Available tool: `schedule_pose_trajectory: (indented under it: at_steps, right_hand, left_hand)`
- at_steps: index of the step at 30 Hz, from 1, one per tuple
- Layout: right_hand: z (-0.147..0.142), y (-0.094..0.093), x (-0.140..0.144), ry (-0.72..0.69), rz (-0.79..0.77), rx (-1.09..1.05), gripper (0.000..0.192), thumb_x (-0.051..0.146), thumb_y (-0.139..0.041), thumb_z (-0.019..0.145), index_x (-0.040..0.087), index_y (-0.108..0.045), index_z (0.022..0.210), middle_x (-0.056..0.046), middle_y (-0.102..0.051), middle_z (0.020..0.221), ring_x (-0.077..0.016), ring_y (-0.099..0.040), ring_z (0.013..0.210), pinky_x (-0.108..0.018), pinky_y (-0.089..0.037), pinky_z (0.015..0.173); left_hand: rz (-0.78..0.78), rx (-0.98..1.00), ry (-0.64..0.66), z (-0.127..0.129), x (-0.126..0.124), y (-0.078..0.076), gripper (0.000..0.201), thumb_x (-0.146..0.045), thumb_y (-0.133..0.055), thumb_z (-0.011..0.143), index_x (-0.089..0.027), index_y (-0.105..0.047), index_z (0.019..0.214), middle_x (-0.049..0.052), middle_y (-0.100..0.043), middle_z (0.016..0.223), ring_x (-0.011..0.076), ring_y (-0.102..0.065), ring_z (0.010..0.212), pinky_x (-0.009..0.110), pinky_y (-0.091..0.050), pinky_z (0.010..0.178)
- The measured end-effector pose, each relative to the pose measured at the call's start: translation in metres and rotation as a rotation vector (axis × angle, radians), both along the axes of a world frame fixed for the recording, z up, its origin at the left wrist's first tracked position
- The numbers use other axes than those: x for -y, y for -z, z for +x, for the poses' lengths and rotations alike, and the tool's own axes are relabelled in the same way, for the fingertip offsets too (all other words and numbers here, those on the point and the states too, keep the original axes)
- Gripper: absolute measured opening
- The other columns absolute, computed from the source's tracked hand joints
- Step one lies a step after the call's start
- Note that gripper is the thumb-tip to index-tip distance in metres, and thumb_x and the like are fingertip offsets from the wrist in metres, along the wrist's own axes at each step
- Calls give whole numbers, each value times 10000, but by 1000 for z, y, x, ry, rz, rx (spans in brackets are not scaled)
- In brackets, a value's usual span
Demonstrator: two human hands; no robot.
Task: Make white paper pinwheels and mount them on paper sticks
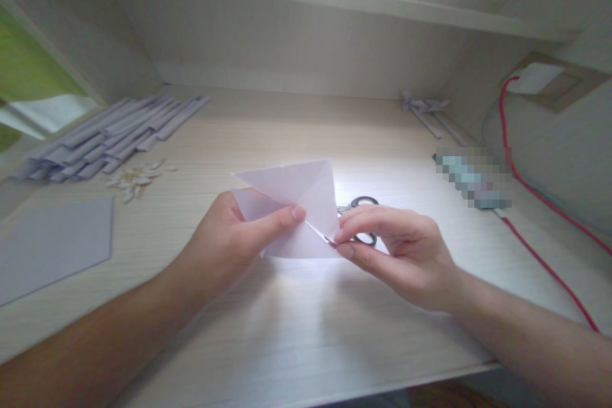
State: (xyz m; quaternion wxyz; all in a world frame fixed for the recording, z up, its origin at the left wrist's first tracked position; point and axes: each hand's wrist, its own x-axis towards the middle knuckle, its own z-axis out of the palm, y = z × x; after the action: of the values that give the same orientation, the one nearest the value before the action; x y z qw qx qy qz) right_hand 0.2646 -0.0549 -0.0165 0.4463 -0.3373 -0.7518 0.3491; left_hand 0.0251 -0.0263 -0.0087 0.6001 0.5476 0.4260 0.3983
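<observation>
A folded sheet of white paper [306, 188] is held up above the desk, with triangular flaps spreading at its left side. My left hand [243, 229] is closed on its left part, the thumb pressed flat over a fold. At the lower right corner of the paper, the thumb and fingertips of my right hand [396, 248] pinch its edge. Behind the paper and my right fingers lie scissors [364, 201] with black handles; their blades are mostly hidden.
Rolled paper tubes [119, 134] are piled at the back left, beside small white bits [136, 178]. A stack of paper [57, 242] lies at the left. Narrow paper strips [425, 115] sit back right; a blurred-out phone-like object [471, 182] and red cable [545, 268] are at right.
</observation>
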Motion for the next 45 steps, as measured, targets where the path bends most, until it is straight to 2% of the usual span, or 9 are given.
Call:
schedule_pose_trajectory:
  at_steps: [6, 16, 26, 38, 45]
  right_hand:
    - [0, 0, 1, 33, -42, -5, 113, 132, -732, 923, 204, -779, 996, -51, -798, 925, -185, -733, 833, -317, -535, 715]
    - [-2, -1, 2, 97, -91, -50, 111, 133, -747, 905, 223, -781, 959, -36, -781, 900, -176, -713, 818, -305, -535, 700]
    - [-4, 0, 0, 125, -107, -97, 149, 98, -764, 879, 229, -782, 947, -14, -765, 884, -152, -709, 813, -280, -541, 713]
    - [-3, 0, -1, 99, -145, -76, 115, 117, -747, 886, 220, -774, 927, -39, -774, 914, -181, -711, 856, -308, -543, 737]
    - [-3, 0, -1, 84, -155, -50, 73, 144, -738, 902, 207, -769, 921, -49, -769, 899, -175, -693, 820, -302, -518, 691]
  left_hand:
    - [-4, -38, 10, -1, 1, 1, 233, -375, -817, 827, -216, -804, 996, 28, -807, 946, 243, -723, 871, 278, -550, 739]
    - [19, -66, -60, 1, 5, -3, 250, -434, -851, 805, -252, -818, 973, -6, -821, 935, 189, -734, 813, 224, -558, 688]
    - [32, -95, -79, 4, 5, -4, 236, -431, -848, 811, -223, -825, 920, -2, -824, 889, 170, -737, 763, 198, -553, 633]
    - [96, -130, -97, 3, 6, -2, 220, -446, -832, 830, -242, -828, 911, -14, -826, 898, 170, -754, 787, 195, -568, 650]
    - [109, -172, -117, 3, 6, -4, 266, -467, -825, 827, -209, -826, 894, 9, -822, 874, 195, -745, 759, 227, -564, 626]
